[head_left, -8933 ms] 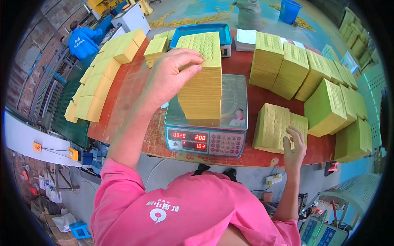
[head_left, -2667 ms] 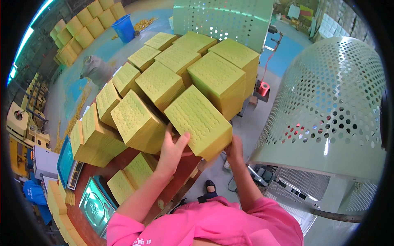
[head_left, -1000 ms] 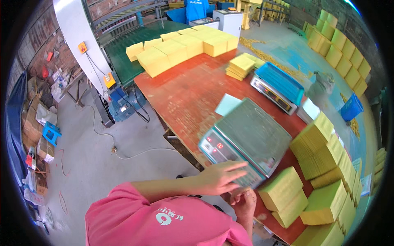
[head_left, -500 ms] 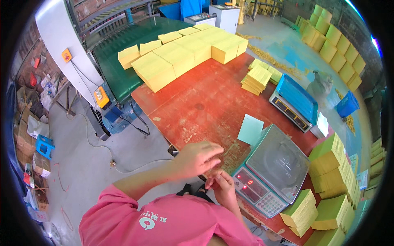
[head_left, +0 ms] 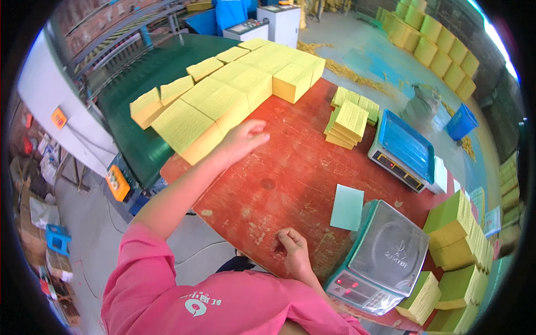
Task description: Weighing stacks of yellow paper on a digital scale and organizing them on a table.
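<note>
My left hand (head_left: 244, 142) reaches over the red table beside the large yellow paper stacks (head_left: 231, 86). Its fingers are apart and slightly bent, with nothing in them. Over the table's near edge, my right hand (head_left: 294, 249) is curled, thumb and fingertips close together; whether anything small is between them is hidden. Right of that hand stands a teal-framed digital scale (head_left: 389, 254) with a bare grey plate and lit red digits. A pale green sheet of paper (head_left: 347, 207) lies at its far left corner.
Small yellow stacks (head_left: 349, 120) lie near a second scale with a blue tray (head_left: 406, 145). More yellow stacks (head_left: 455, 229) line the right edge. A green conveyor belt (head_left: 128, 120) adjoins the table's far left side. A blue bin (head_left: 462, 123) stands on the floor.
My hands have moved apart. The left has gone forward and left toward the large yellow stacks; the right stays near the table's edge. The view has shifted.
</note>
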The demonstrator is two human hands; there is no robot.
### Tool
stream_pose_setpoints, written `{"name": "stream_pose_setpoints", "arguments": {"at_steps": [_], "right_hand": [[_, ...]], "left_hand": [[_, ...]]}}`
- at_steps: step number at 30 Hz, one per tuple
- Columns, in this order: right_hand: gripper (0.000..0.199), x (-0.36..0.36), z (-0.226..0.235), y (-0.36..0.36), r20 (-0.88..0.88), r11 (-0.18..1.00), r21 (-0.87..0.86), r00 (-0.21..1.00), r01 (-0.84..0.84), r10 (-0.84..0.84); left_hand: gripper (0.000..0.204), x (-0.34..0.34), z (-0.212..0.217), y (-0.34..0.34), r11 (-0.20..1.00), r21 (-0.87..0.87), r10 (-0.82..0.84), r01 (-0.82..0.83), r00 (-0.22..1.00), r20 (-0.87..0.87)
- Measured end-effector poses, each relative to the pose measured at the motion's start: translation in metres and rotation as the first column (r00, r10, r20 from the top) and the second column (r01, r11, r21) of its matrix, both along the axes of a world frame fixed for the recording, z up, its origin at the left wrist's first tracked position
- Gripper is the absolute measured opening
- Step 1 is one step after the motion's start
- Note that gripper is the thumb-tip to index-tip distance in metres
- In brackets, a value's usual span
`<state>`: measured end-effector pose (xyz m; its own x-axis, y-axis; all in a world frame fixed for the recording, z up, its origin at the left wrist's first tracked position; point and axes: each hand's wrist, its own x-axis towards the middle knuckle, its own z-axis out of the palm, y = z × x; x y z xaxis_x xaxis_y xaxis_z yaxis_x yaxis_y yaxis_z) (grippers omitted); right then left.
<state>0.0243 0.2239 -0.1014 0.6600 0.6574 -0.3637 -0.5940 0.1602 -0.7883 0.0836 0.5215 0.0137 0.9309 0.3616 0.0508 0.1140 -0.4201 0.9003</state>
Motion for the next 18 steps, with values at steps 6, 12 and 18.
{"name": "stream_pose_setpoints", "arguments": {"at_steps": [6,12,18], "right_hand": [[0.01,0.019,-0.051,0.072,0.431,0.905,-0.226,0.87,0.361,-0.239],[0.006,0.018,-0.064,0.107,0.866,0.766,-0.279,0.496,0.579,-0.059],[0.013,0.027,-0.052,0.122,0.903,0.704,-0.31,0.43,0.639,0.008]], "left_hand": [[0.069,0.171,-0.035,0.099,0.999,0.046,0.013,-0.011,0.999,-0.033],[0.057,0.318,-0.074,0.168,0.868,0.48,0.159,-0.124,0.987,-0.033],[0.035,0.37,-0.097,0.164,0.671,0.716,0.18,-0.192,0.979,0.093]]}}
